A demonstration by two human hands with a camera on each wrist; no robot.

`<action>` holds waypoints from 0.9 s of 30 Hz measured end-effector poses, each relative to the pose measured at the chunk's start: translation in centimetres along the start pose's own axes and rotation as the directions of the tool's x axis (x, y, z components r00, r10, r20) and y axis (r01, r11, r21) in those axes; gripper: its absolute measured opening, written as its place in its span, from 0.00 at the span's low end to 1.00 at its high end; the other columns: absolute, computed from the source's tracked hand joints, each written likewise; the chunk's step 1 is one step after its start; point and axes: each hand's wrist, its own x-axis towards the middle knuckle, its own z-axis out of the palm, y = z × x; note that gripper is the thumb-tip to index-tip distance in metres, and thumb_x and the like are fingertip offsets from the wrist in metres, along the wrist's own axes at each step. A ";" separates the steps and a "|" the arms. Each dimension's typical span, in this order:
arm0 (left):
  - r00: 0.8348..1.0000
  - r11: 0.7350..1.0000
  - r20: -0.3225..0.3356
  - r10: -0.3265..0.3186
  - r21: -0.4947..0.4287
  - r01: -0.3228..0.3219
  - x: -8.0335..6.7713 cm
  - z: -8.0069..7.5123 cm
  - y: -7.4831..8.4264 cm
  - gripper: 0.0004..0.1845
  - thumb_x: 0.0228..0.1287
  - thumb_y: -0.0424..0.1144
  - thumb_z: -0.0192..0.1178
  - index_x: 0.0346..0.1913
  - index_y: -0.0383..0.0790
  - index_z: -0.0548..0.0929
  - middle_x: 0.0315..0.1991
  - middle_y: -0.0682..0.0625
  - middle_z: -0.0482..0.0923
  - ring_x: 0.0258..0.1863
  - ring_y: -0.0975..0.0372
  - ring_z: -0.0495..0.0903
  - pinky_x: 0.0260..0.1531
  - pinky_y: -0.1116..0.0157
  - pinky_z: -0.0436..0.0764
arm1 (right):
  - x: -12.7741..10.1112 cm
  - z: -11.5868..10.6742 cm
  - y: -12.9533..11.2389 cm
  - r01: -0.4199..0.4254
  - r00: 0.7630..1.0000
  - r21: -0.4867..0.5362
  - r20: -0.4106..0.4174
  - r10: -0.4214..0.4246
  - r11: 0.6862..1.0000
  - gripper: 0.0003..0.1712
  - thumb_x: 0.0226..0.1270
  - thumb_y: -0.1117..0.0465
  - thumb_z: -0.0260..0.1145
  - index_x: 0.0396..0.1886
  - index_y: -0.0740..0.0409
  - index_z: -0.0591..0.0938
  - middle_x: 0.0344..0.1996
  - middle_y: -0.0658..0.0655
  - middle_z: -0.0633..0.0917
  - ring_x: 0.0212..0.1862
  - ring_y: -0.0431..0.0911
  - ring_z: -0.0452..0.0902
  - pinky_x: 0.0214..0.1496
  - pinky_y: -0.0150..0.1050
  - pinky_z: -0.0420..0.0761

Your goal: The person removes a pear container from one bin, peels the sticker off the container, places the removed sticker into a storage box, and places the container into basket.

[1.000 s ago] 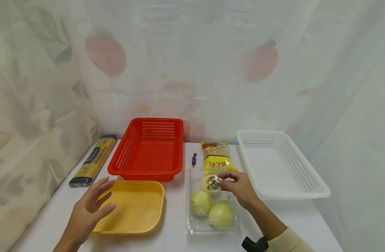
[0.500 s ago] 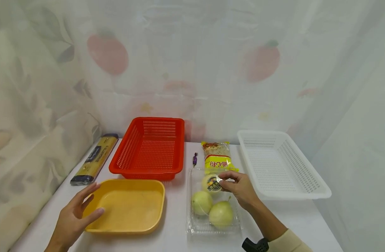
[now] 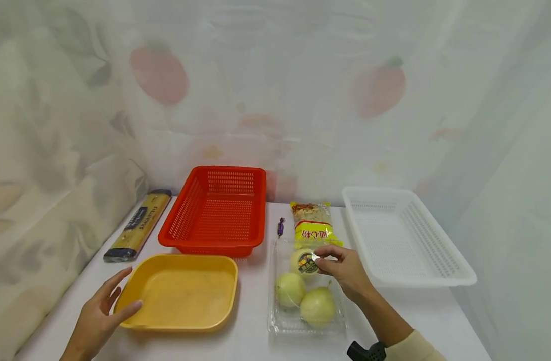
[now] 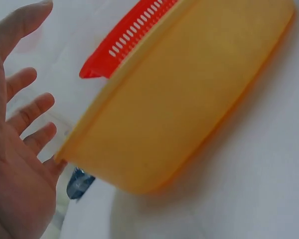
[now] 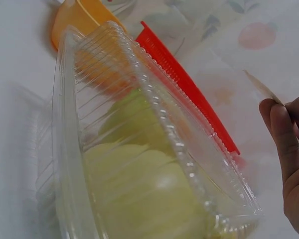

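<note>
"On the right half of the table, what do we have?"

"We see the right hand pinching a round sticker between thumb and fingers. From above, it overlaps the rear one of three pale green fruits. The right wrist view shows it almost edge-on, above the clear box and apart from it."

"And the fruits?"

"Inside the box: two toward us, one behind. We note a stem on the near right one."

"Left hand?"

"At the left end of the yellow tray. Fingers spread and grasping nothing; the thumb tip overlaps the tray from above. We cannot tell whether any finger touches the rim."

"Surroundings?"

"Red basket just behind the tray, long pack slanting to its left. Just behind the box we log a yellow-ended packet, with a small purple candy on its left. White basket to the right of the packet."

"Backdrop?"

"Pale cloth, printed with red fruit shapes. We also note a black device at the right wrist, beside a cream sleeve."
</note>
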 end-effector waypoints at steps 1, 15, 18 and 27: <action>1.000 1.000 0.009 -0.023 0.016 0.022 -0.1 0.0 -0.2 0.42 0.61 0.40 0.68 0.75 0.48 0.59 0.71 0.52 0.59 0.61 0.83 0.54 0.54 0.86 0.56 | 0.0 0.0 0.0 0.004 1.000 0.002 0.003 -0.004 1.000 0.16 0.58 0.76 0.66 0.46 0.82 0.77 0.39 0.65 0.78 0.34 0.46 0.81 0.39 0.41 0.83; 0.982 0.985 0.134 -0.131 0.128 0.114 -0.9 0.1 -2.4 0.47 0.62 0.49 0.66 0.78 0.52 0.49 0.76 0.42 0.46 0.73 0.62 0.42 0.53 0.88 0.45 | 0.0 0.3 0.1 -0.003 1.000 0.021 0.003 0.003 1.000 0.16 0.58 0.77 0.65 0.45 0.82 0.77 0.39 0.65 0.78 0.34 0.45 0.81 0.38 0.41 0.84; 0.979 0.985 0.161 -0.123 0.138 0.101 -0.8 0.1 -2.6 0.49 0.62 0.49 0.66 0.78 0.49 0.47 0.75 0.37 0.43 0.73 0.47 0.40 0.53 0.88 0.41 | 0.0 0.4 0.1 -0.007 1.000 0.028 0.001 0.007 1.000 0.16 0.57 0.77 0.66 0.45 0.82 0.77 0.39 0.68 0.77 0.34 0.45 0.81 0.38 0.41 0.84; 0.974 0.985 0.192 -0.123 0.147 0.095 -0.6 0.3 -3.1 0.53 0.59 0.50 0.67 0.77 0.43 0.44 0.76 0.39 0.38 0.72 0.42 0.38 0.66 0.43 0.37 | -0.1 0.6 0.0 -0.020 1.000 0.026 -0.004 0.020 0.999 0.16 0.57 0.77 0.66 0.45 0.82 0.77 0.38 0.64 0.78 0.35 0.45 0.80 0.38 0.41 0.84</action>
